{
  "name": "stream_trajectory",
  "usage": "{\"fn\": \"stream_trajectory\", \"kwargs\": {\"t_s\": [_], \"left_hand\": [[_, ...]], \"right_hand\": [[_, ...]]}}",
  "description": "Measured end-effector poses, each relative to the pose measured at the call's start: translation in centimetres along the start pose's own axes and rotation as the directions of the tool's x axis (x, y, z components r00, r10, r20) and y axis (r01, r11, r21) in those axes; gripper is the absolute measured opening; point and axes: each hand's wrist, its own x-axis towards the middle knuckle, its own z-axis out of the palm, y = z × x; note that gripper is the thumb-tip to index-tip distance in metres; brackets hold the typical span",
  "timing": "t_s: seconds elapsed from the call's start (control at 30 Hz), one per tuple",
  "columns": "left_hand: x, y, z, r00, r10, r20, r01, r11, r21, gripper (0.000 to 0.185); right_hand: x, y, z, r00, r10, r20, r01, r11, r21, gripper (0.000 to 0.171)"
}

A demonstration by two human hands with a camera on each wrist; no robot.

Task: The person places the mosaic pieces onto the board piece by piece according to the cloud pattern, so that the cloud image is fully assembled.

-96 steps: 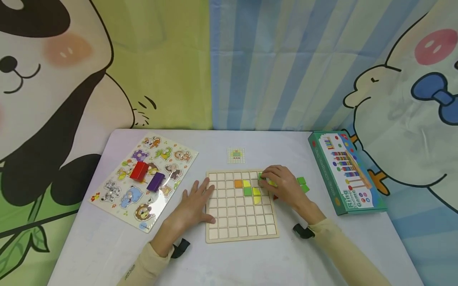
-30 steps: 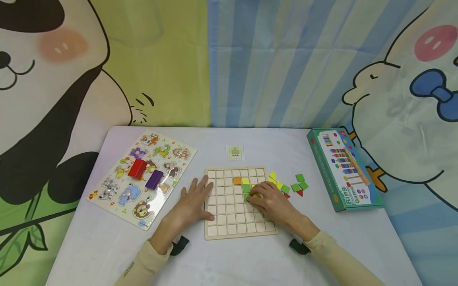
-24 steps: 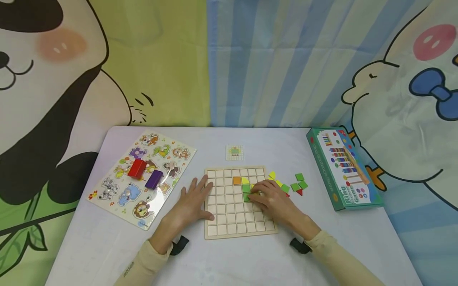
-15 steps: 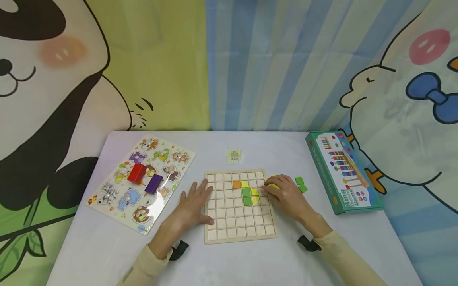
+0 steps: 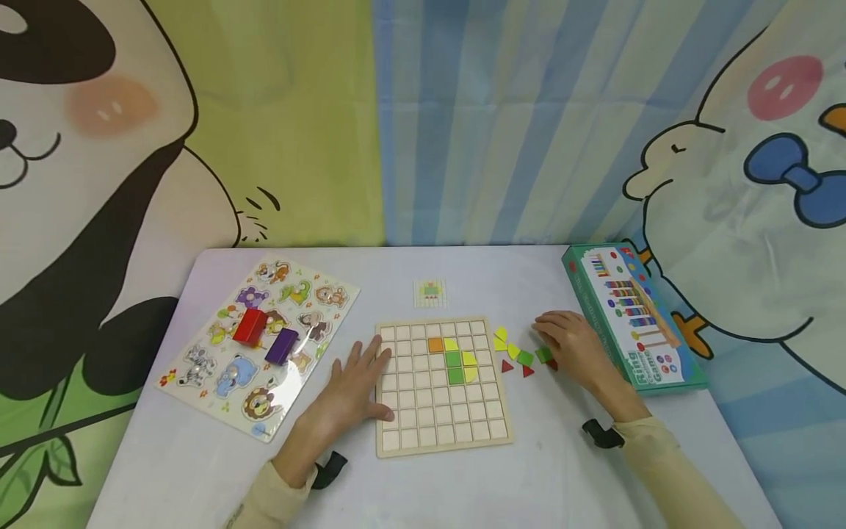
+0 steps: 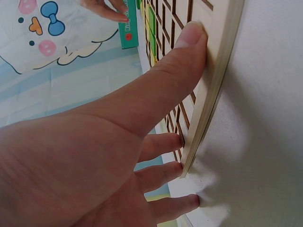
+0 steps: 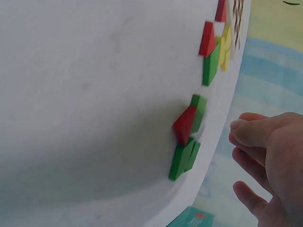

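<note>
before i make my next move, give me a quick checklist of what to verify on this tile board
1. Left hand on the board: ok, it rests at the left edge.
2. Right hand empty: ok, no piece shows in its grasp.
3. Loose green squares all visible from the head view: not ok, the right hand hides some.
4. Pattern card uncovered: ok, it lies beyond the board.
5. Placed tiles match the card: cannot tell, its print is too small.
</note>
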Motion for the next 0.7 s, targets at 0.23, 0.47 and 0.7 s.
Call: {"fn": "stream_trajectory", "kwargs": {"t_s": [0.23, 0.47, 0.7], "left_hand": [[0.3, 0.0, -0.4, 1.0, 0.01, -0.005, -0.01, 1.0, 0.02, 0.106], [0.4, -0.1, -0.3, 1.0, 0.007, -0.002, -0.007, 1.0, 0.009, 0.108], [0.3, -0.1, -0.2, 1.0, 0.008, 0.006, -0.008, 1.0, 0.009, 0.107]], "right_hand": [[-0.6, 1.6, -0.6, 0.994, 0.056, 0.094, -0.047, 0.994, -0.097, 0.029], [-1.1, 2.1, -0.8, 0.98, 0.116, 0.165, -0.108, 0.993, -0.056, 0.023], [-1.2, 2.4, -1.0, 0.975, 0.114, 0.189, -0.109, 0.993, -0.035, 0.021]]}}
